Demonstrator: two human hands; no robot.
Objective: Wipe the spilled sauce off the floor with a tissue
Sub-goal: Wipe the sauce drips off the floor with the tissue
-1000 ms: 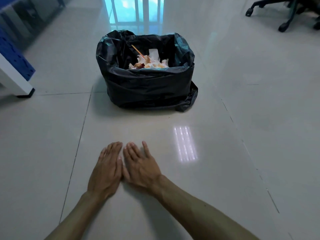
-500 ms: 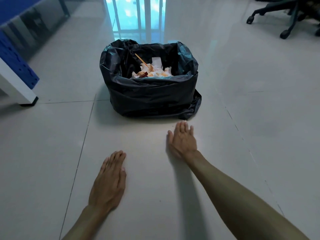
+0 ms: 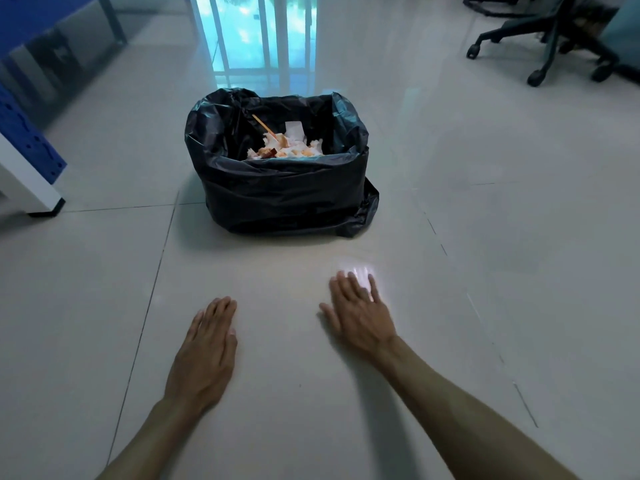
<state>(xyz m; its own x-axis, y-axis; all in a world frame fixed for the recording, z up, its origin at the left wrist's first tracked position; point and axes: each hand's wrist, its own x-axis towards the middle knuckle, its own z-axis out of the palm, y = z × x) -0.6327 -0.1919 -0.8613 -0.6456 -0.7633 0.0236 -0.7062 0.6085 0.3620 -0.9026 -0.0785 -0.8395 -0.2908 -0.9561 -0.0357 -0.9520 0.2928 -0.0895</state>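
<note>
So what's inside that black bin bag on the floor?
Inside the black bin bag, crumpled white tissues stained orange-red lie on top, with a thin orange stick poking up. The bag's front wall and the top layer hide whatever is beneath.

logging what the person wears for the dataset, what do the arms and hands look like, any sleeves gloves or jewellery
Both forearms are bare as far as the frame shows: no sleeves in view. The left hand and right hand wear no gloves, and no rings, watch or wristband are visible. A bright patch of reflected light lies over the right hand's fingertips, so fine detail there cannot be made out.
</note>
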